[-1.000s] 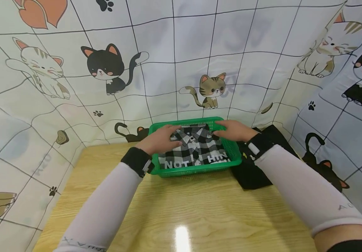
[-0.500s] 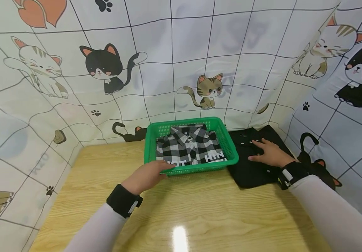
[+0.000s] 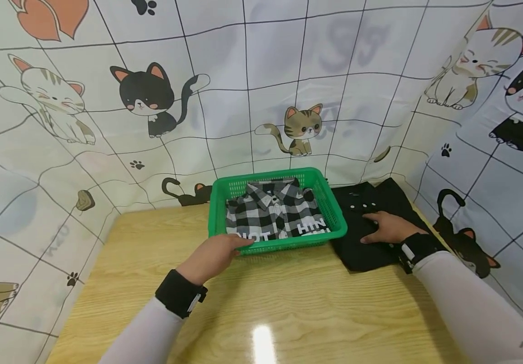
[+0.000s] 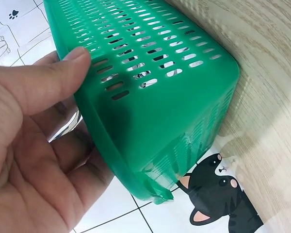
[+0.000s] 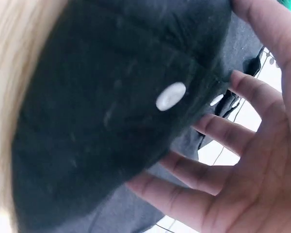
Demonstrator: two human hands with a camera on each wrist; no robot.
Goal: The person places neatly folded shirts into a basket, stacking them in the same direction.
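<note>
Both hands have parted since a second ago: left of centre, my left hand (image 3: pixel 210 257) grips the green perforated plastic basket (image 3: pixel 333 215) holding the black-and-white checked shirt (image 3: pixel 266 217); right of centre, my right hand (image 3: pixel 391 229) touches, fingers spread, the black buttoned cloth garment (image 3: pixel 359 254). Reaching stage, I'd say; next calls for pinching cloth.

The basket (image 3: pixel 298 244) was bright green. The shirt (image 3: pixel 268 205) was checked in black, white and grey, with white letters (image 3: pixel 311 225). The other garment (image 3: pixel 366 255) was black, with white buttons (image 5: pixel 170 96). The table (image 3: pixel 252 293) was yellowish tan with wood grain. The wall covering (image 3: pixel 229 116) was white with a thin black grid and black, brown and cream cats (image 3: pixel 146 95). The sleeves (image 3: pixel 140 333) were whitish, the wristbands (image 3: pixel 177 293) black.
</note>
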